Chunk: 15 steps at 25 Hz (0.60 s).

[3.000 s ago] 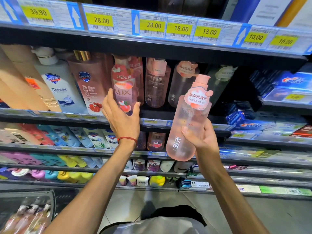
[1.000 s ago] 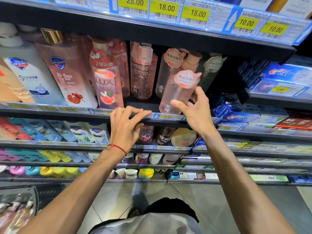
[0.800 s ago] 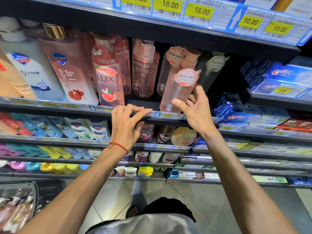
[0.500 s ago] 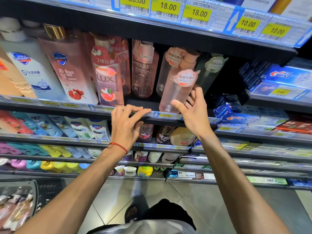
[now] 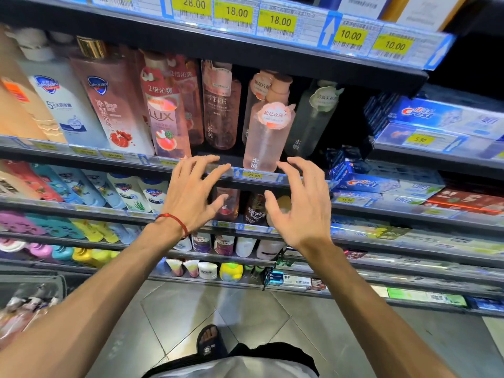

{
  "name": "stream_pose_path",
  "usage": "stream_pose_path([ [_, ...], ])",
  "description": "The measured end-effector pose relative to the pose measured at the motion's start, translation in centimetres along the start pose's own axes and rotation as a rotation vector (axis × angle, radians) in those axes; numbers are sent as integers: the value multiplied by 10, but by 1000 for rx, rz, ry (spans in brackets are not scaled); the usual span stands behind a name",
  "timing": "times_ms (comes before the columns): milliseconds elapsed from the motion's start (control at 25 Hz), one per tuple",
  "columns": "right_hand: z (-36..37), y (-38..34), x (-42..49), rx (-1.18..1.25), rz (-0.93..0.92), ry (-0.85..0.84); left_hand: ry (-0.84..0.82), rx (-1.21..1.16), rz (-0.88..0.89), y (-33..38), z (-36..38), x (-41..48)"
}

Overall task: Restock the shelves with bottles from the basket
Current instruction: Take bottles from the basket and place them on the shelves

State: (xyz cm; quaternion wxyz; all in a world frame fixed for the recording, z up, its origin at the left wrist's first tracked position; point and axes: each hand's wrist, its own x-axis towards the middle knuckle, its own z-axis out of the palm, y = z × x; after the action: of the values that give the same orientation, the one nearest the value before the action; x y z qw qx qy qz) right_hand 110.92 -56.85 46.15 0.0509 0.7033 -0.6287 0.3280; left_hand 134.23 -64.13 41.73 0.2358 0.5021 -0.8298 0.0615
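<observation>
Head camera shows the change plainly: half a second ago the right hand (image 5: 298, 205) had its fingers round the pink bottle (image 5: 268, 137), and now it has let go and drawn back toward the body. It is empty, with the fingers spread wide and loosely bent. The bottle stands upright by itself at 12 o'clock from that hand, on the front of the shelf (image 5: 256, 176) just behind the price rail. An identical bottle is right behind it and a green-tinted bottle (image 5: 313, 118) stands at its 2 o'clock. The left hand (image 5: 193, 195), with a red cord (image 5: 174, 221) at the wrist, is also spread and holding nothing. Its fingertips lie over the rail at 9 o'clock from the bottle, but whether they still touch it cannot be told. This placement looks finished, so the next step is likely another reach to the basket (image 5: 60, 293), which is blurred at 8 o'clock of the view and seems to hold more pinkish bottles. The shelf is a dark ledge with a clear label strip. It is packed with LUX (image 5: 166, 118) and Safeguard bottles toward 10 o'clock, and Crest boxes (image 5: 425, 115) are stacked at 2 o'clock. Yellow price tags (image 5: 278, 21) run along the rail above, and grey floor tiles (image 5: 245, 309) fill 6 o'clock.
</observation>
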Motion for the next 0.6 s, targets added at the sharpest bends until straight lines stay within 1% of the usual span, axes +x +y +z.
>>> stream_pose_path([
  [120,-14,-2,-19,-130,-105,-79,-69,126,14,21,-35,-24],
  [240,-22,-7,-44,-177,-229,-137,-137,248,9,45,-61,-69],
  [440,-15,-27,-93,-165,-378,-290,-283,340,-131,62,-88,-162],
  [600,-1,-64,-134,-126,-459,-396,-388,382,-266,62,-108,-242],
])
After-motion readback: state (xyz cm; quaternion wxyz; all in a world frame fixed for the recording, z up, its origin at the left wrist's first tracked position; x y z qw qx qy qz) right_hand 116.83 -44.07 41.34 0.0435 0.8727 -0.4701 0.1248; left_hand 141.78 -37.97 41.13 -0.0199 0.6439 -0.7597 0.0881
